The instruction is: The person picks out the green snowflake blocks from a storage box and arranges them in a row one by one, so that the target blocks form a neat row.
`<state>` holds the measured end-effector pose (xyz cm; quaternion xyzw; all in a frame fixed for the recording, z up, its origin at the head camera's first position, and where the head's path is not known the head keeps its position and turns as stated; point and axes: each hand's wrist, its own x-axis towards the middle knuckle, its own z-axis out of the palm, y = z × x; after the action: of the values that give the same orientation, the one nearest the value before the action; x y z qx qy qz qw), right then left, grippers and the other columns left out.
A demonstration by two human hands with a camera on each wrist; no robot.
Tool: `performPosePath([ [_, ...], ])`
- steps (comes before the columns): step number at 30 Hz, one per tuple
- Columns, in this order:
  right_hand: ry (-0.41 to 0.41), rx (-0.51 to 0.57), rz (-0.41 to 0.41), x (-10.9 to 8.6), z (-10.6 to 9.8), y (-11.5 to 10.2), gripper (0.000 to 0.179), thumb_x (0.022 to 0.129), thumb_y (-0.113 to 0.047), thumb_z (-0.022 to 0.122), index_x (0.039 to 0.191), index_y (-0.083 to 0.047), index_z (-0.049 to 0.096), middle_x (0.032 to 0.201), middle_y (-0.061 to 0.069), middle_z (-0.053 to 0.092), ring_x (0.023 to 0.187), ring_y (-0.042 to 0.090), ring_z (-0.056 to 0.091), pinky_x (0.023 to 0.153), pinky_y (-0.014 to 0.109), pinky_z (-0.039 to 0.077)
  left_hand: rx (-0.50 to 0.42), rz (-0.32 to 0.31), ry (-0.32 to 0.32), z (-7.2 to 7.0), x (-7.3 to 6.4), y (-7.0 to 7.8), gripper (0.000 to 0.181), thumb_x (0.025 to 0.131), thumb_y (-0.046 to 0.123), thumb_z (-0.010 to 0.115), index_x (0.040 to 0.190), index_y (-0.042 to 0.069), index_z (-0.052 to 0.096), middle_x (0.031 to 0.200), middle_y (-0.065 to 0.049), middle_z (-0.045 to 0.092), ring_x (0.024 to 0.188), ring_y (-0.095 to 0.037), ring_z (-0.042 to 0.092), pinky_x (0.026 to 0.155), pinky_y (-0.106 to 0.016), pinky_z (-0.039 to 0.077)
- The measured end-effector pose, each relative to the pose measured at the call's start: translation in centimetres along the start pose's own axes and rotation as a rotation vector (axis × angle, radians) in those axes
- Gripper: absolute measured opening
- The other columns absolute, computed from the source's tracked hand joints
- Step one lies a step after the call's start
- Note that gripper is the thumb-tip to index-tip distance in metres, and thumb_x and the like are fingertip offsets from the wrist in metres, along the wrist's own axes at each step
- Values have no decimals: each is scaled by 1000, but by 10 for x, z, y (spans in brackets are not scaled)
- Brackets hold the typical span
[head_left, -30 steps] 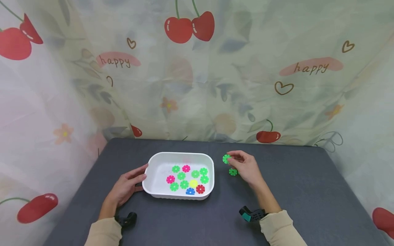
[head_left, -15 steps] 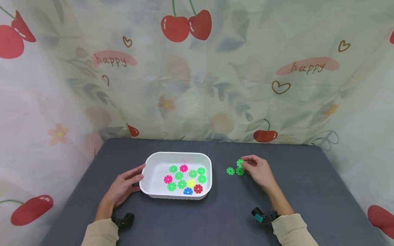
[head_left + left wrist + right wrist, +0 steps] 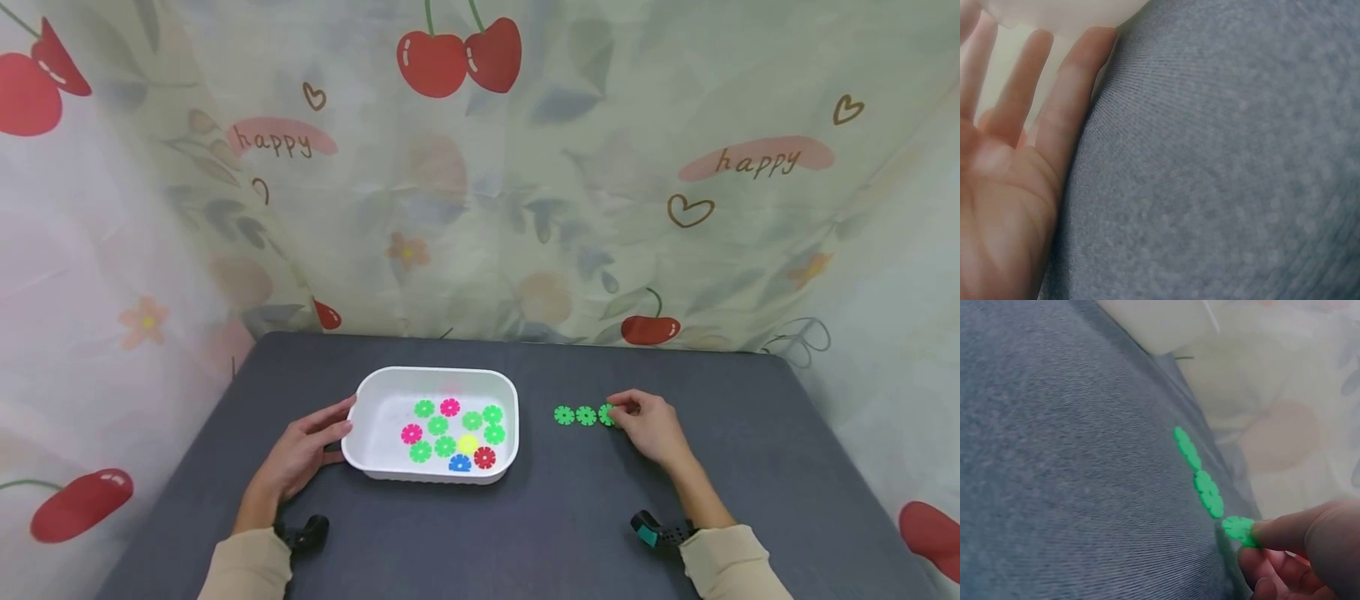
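Note:
My right hand (image 3: 651,427) pinches a green notched plastic disc (image 3: 1238,529) between thumb and fingers, low over the dark table. Just left of it, two matching green discs (image 3: 564,415) lie side by side, so the three form a row. A white plastic tray (image 3: 360,454) stands left of this row and holds several notched discs in green, pink, yellow, blue and red. Against the tray's left side rests my left hand (image 3: 303,450). In the left wrist view its fingers (image 3: 1066,106) are nearly straight, with the tips at the tray's wall.
The table (image 3: 510,542) has a dark grey cloth surface, and its back edge meets a patterned curtain (image 3: 480,250) with cherries and hearts. More of this curtain hangs along both sides. Each wrist wears a black strap device (image 3: 663,533).
My right hand has moved right and down with its green disc, from above the two lying discs to the right end of the row. The left hand stays at the tray.

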<state>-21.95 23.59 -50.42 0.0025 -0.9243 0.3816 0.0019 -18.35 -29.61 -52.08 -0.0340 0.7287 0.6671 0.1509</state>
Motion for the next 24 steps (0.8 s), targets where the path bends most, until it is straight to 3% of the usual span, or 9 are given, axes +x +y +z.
performPosePath([
  [6, 6, -93, -52, -2, 4, 0, 18, 96, -14, 67, 109, -5, 74, 93, 8, 72, 77, 15, 63, 68, 30, 50, 6, -2, 9, 0, -1, 1, 67, 99, 29, 68, 159, 16, 38, 163, -15, 38, 117, -1, 62, 103, -47, 56],
  [16, 85, -297, -158, -3, 8, -5, 16, 93, -12, 73, 106, -3, 74, 98, 14, 67, 88, 28, 64, 80, 48, 54, -3, -7, 17, 0, 0, 0, 68, 99, 29, 69, 158, 17, 39, 162, -12, 41, 117, -1, 62, 102, -45, 56],
  [24, 211, -401, -214, -4, 1, -17, 42, 97, -26, 70, 128, 1, 64, 124, 27, 59, 114, 49, 52, 92, 61, 46, -13, -12, 20, 1, 0, 1, 68, 98, 29, 69, 158, 17, 40, 161, -12, 42, 117, -3, 62, 101, -44, 57],
])
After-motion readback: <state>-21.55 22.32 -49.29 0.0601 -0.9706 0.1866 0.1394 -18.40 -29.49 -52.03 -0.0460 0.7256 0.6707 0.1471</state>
